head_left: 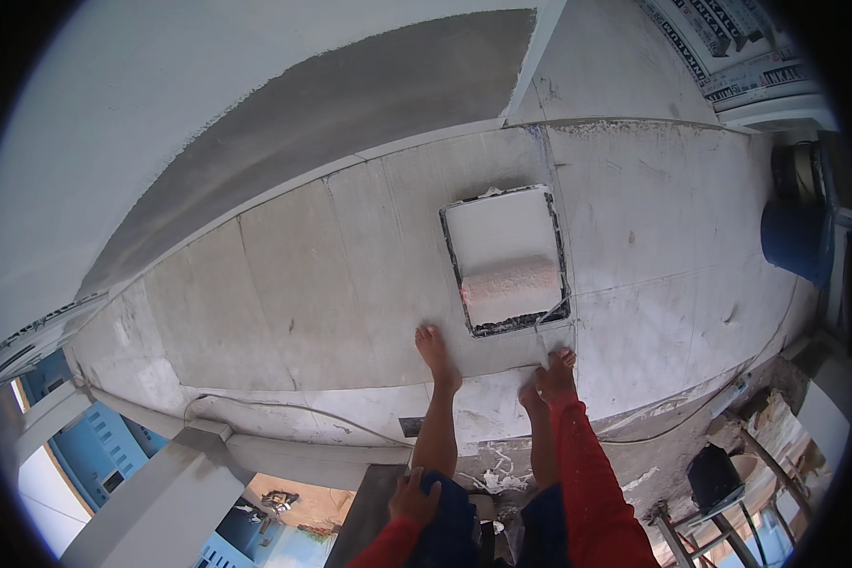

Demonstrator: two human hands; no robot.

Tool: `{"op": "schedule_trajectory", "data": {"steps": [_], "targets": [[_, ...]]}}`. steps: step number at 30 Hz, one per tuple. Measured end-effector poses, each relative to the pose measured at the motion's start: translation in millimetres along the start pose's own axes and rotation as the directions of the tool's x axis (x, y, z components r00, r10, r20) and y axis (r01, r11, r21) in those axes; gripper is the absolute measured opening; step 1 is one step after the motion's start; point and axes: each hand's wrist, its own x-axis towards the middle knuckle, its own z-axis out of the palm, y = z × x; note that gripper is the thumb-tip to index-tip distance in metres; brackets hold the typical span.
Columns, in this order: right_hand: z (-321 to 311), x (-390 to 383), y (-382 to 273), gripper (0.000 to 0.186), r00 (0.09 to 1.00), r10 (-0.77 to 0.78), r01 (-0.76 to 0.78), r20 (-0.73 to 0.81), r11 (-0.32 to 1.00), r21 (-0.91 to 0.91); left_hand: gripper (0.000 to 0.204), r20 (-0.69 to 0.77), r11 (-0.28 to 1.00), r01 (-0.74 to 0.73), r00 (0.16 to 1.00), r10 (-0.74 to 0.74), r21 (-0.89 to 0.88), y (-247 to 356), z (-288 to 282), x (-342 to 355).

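A paint roller with a thick, pinkish-white wet sleeve lies across the near half of a black-rimmed paint tray. White paint covers the tray's inside. The roller's wire frame bends round the tray's near right corner toward my right hand, which is closed on the handle just outside the tray; the handle itself is mostly hidden. My left hand lies on my left thigh, fingers spread and holding nothing. Long red sleeves cover both arms.
My bare feet stand near the floor's front edge. A wall with white and grey areas rises beyond. At the right is a blue bucket; a dark bucket sits lower right. A thin cable runs along the edge.
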Motion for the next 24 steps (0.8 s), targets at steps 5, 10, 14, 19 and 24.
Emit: {"op": "schedule_trajectory", "data": {"steps": [5,10,14,19,24], "targets": [[-23,-9,-17,0.051,0.997,0.022,-0.030,0.071,0.993,0.113,0.062,-0.011,1.000,0.017,1.000,-0.017,0.009,-1,6,5],[-20,-28,-18,0.055,0.980,0.136,-0.158,0.147,0.975,0.155,0.059,-0.005,0.999,0.035,0.999,-0.035,-0.001,4,1,2],[-7,-1,-6,0.060,0.997,0.047,-0.054,0.063,0.992,0.112,0.059,-0.007,0.999,-0.003,1.000,0.003,-0.035,7,-7,1],[-20,-39,-26,0.051,0.968,0.182,-0.205,0.174,0.971,0.123,0.059,0.000,0.998,0.051,0.999,-0.051,-0.028,8,-2,3],[35,4,3,0.056,0.969,-0.080,0.017,-0.235,0.966,-0.259,0.060,0.000,0.999,0.008,1.000,-0.008,-0.041,9,-8,1]]}}
